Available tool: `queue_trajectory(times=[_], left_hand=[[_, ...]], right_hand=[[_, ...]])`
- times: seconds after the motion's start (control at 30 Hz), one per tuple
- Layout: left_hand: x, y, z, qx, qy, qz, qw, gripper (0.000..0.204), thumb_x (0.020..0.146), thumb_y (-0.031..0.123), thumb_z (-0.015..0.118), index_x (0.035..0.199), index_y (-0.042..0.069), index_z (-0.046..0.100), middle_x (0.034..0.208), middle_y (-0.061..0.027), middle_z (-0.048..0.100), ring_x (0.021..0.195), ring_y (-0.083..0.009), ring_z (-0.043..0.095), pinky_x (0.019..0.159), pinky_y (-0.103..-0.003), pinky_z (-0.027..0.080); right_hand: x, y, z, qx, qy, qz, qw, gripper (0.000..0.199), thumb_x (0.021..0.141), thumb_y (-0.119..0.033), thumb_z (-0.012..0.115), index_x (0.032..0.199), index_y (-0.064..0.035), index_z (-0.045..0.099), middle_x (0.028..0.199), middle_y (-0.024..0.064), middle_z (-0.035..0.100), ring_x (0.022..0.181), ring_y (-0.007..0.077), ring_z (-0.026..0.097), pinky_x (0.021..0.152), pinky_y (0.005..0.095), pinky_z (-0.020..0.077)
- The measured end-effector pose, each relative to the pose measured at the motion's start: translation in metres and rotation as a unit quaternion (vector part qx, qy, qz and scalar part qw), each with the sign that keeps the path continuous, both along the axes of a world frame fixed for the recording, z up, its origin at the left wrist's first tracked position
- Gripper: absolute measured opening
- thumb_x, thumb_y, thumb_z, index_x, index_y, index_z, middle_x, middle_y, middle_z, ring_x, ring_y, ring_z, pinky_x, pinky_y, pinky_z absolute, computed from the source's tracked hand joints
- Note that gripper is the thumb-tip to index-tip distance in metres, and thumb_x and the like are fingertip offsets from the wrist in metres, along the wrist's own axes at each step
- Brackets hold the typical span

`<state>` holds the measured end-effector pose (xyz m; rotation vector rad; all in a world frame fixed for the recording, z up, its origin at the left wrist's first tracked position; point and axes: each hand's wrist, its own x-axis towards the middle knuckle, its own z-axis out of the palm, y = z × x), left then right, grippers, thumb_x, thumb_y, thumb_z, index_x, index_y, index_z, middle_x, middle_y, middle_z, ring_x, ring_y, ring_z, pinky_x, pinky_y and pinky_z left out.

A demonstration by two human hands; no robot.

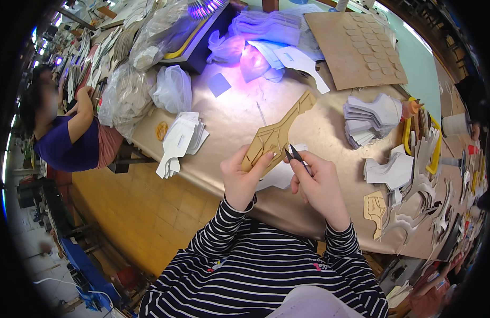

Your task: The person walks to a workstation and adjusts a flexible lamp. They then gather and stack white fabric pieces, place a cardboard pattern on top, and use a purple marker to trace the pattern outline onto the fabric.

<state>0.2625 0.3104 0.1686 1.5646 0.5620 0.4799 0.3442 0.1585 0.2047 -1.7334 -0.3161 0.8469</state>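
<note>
My left hand is closed on the lower end of a tan cut-out template with narrow slots, thumb on top. The template is tilted up toward the far right, above the table. In my right hand is a small pair of black pointed snips, blades toward the template's right edge. Whether the tips touch it I cannot tell. Under my hands lies a white cut piece, partly covered. A thin pen-like tool rests beyond my left hand.
White cut pieces are stacked at left, grey-white ones at right. Another tan template lies near the right edge. At the back are plastic bags, a brown board and a lit lamp. A person in purple is at left.
</note>
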Motion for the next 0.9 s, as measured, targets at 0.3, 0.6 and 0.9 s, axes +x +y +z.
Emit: queue_trajectory(times=[0.3, 0.6, 0.9], left_hand=[[-0.001, -0.003, -0.005, -0.088, -0.036, 0.013, 0.995, 0.019, 0.089, 0.003, 0.073, 0.104, -0.005, 0.066, 0.088, -0.0058, 0.070, 0.076, -0.0077, 0.063, 0.067, -0.023, 0.051], [-0.004, -0.007, -0.018, -0.168, -0.117, -0.048, 0.978, 0.033, 0.092, -0.006, 0.063, 0.117, -0.001, 0.042, 0.112, -0.0152, 0.065, 0.102, -0.0199, 0.068, 0.089, -0.032, 0.057], [-0.009, -0.013, -0.023, -0.184, -0.130, -0.027, 0.974, 0.037, 0.093, -0.006, 0.062, 0.123, -0.002, 0.041, 0.112, -0.0148, 0.066, 0.101, -0.0200, 0.068, 0.090, -0.031, 0.056]], right_hand=[[0.001, 0.003, -0.001, 0.073, 0.139, -0.015, 0.988, 0.027, 0.105, -0.021, 0.050, 0.116, 0.0010, 0.059, 0.061, 0.0066, 0.061, 0.038, 0.0081, 0.050, 0.038, 0.0201, 0.0339], [-0.006, 0.008, -0.002, 0.128, 0.179, -0.023, 0.975, 0.027, 0.105, -0.023, 0.049, 0.116, 0.0002, 0.060, 0.061, 0.0076, 0.061, 0.038, 0.0095, 0.051, 0.039, 0.0196, 0.0347], [-0.008, 0.010, -0.003, 0.148, 0.206, -0.016, 0.967, 0.027, 0.105, -0.023, 0.048, 0.115, -0.0003, 0.059, 0.062, 0.0088, 0.062, 0.038, 0.0103, 0.051, 0.039, 0.0197, 0.0370]])
